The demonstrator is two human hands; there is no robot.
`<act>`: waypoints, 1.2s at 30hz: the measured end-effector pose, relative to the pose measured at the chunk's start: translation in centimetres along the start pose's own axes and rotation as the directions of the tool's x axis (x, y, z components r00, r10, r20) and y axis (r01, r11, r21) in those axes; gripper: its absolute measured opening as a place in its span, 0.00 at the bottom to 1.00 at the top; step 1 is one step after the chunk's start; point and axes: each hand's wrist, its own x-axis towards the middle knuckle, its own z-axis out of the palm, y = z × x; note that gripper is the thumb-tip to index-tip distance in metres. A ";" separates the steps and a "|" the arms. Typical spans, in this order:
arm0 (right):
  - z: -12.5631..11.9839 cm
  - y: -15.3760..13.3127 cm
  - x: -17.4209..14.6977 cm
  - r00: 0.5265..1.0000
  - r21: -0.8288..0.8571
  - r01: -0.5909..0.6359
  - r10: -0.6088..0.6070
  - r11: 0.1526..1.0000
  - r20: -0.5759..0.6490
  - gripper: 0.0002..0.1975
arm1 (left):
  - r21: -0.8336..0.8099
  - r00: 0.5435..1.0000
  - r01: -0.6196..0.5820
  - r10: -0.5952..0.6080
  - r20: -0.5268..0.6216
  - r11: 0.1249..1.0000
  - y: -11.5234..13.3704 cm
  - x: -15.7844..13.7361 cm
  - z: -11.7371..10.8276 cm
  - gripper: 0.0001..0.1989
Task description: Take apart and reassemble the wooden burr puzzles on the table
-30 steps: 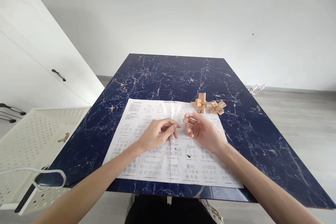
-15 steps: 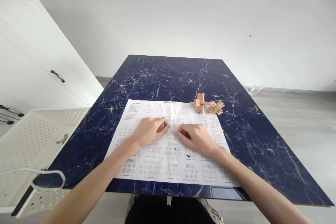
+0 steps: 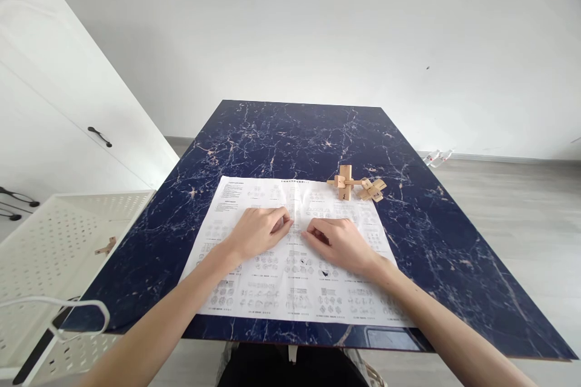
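Wood crosses (image 3: 345,182) are sitting far R, prob. built; L hand (image 3: 259,231), R hand (image 3: 339,243) resting curled, nil showing; remainder unclear.

Person's left hand (image 3: 259,230) and right hand (image 3: 341,243) resting loosely curled on a printed sheet (image 3: 272,308), wooden puzzle pieces (image 3: 345,182) near its upper right corner, blue marbled table (image 3: 290,139) beneath.
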 end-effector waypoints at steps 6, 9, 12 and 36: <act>0.0 0.0 0.0 1.000 -0.005 0.002 -0.002 1.000 0.003 0.16 | -0.012 1.000 -0.005 0.005 -0.010 1.000 -0.1 -0.1 0.1 0.15; 0.2 0.1 -0.1 1.000 -0.009 0.010 -0.010 1.000 0.009 0.16 | -0.013 1.000 0.002 -0.002 0.006 1.000 -0.1 -0.1 0.1 0.14; 0.3 0.2 -0.1 1.000 -0.009 0.016 -0.016 1.000 0.011 0.16 | -0.008 1.000 0.004 -0.004 0.017 1.000 -0.1 -0.1 0.0 0.14; -0.1 0.0 -0.1 1.000 -0.017 0.010 -0.010 1.000 0.018 0.16 | 0.009 1.000 -0.006 0.007 -0.004 1.000 0.0 -0.2 -0.1 0.16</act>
